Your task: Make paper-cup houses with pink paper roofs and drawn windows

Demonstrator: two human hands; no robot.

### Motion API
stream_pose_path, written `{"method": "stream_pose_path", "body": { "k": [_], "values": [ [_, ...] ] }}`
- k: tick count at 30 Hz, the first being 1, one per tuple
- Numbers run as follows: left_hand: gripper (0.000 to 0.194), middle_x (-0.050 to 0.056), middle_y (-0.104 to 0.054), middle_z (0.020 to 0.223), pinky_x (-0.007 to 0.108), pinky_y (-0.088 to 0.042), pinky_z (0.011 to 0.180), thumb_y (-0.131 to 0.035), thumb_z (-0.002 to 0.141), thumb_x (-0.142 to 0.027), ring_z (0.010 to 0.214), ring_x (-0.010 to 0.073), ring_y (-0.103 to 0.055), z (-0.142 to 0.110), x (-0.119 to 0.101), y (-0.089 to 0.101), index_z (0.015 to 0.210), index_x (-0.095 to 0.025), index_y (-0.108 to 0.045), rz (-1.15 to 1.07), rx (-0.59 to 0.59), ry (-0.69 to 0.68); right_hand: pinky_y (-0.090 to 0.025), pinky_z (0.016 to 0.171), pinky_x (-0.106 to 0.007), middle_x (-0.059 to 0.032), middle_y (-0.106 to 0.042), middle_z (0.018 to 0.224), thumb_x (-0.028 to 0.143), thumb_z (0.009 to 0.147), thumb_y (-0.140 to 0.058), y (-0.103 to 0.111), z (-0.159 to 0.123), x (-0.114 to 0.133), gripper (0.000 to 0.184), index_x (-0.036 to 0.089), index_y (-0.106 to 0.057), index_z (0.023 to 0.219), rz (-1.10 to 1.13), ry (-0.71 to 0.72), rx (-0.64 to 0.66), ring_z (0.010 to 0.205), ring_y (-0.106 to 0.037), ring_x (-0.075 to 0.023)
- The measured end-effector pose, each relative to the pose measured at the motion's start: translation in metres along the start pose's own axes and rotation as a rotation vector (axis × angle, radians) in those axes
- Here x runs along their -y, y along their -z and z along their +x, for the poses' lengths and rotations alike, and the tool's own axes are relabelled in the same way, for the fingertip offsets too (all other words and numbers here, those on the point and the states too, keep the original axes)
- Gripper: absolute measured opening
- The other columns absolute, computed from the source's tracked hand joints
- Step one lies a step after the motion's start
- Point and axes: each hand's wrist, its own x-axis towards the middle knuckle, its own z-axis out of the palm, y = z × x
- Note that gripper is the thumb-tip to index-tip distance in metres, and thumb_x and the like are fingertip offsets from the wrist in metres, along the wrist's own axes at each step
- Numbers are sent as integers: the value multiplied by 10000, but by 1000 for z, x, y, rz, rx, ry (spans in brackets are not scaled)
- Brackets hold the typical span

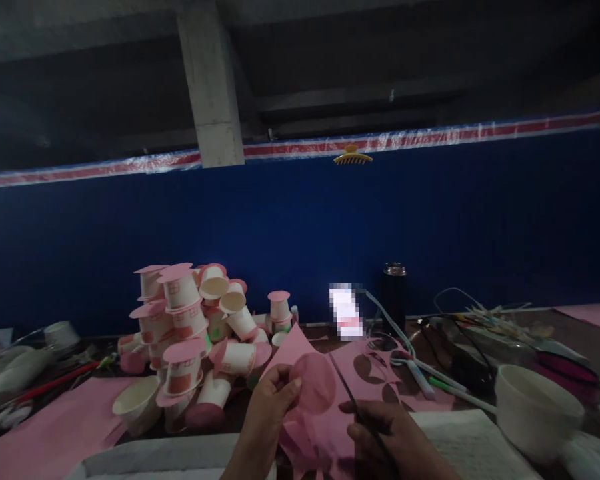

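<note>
My left hand (267, 410) pinches a sheet of pink paper (305, 373) near a round pink shape drawn or cut in it. My right hand (385, 440) is closed around dark scissors (347, 393), whose blades point up into the pink paper. Both hands are low in the middle of the view, above a white cloth-like pad (460, 433). A heap of white paper cups with pink lids and pink stickers (195, 333) stands just left of my left hand.
A blue partition (430, 220) closes the back of the desk, with a yellow hair clip (353, 157) on top. A dark flask (395, 297), cables, pens (430, 383), a white bowl (537, 410) and more pink sheets (45, 433) lie around.
</note>
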Motion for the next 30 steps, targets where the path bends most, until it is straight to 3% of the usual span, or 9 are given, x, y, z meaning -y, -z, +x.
{"method": "stream_pose_path", "body": {
  "k": [14, 21, 30],
  "values": [
    [258, -22, -576, 633, 194, -352, 532, -752, 632, -300, 542, 81, -479, 0, -3, -2, 794, -149, -619, 76, -13, -16, -245, 452, -205, 64, -412, 546, 420, 681, -695, 4, -1, 1, 446, 113, -687, 1004, -85, 36, 39, 480, -309, -65],
    [375, 12, -612, 654, 216, -384, 534, -797, 555, -375, 566, 119, -526, 6, 5, 2, 793, -144, -623, 72, -16, 31, -274, 456, -200, 48, -447, 570, 442, 694, -691, 7, 0, -1, 431, 134, -700, 996, -132, 78, 36, 505, -342, -78],
    [314, 0, -605, 644, 202, -374, 522, -776, 590, -326, 548, 98, -505, -1, -5, -3, 786, -138, -619, 62, -6, 17, -260, 485, -212, 44, -428, 584, 381, 724, -658, 7, -1, 2, 401, 115, -692, 1021, -170, 80, 52, 530, -327, -88]
  ]
}}
